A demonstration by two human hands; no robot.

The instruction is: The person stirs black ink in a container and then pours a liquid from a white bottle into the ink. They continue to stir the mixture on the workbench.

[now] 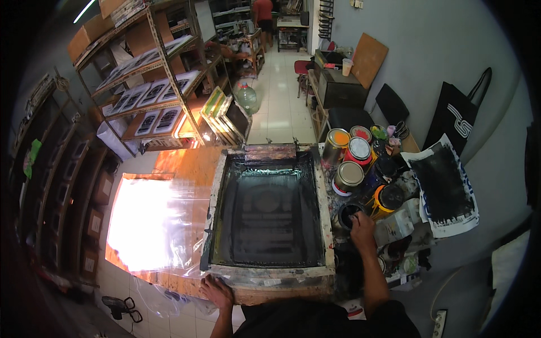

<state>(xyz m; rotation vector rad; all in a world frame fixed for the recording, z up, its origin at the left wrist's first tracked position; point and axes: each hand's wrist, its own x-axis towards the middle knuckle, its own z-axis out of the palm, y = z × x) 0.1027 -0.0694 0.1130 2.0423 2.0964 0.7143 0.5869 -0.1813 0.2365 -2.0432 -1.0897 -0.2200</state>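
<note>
A screen printing frame point(328, 236) lies on the wooden table in front of me, its mesh dark with ink and a faint design showing through. My left hand point(217, 292) rests with fingers stretched at the table's near edge, beside the frame's lower left corner. To the right, my right hand point(362, 225) is closed at the rim of a dark ink container point(347, 215). What its fingers grip inside the container is too dark to make out. Clear plastic sheeting point(191, 225) covers the table left of the frame, brightly lit.
Paint cans point(349, 176) and stained containers crowd the right side. An ink-blackened sheet point(442, 186) hangs beside them, near a black bag point(455, 115). Racks of prints point(169, 84) stand at the left. A person point(263, 14) stands far down the aisle.
</note>
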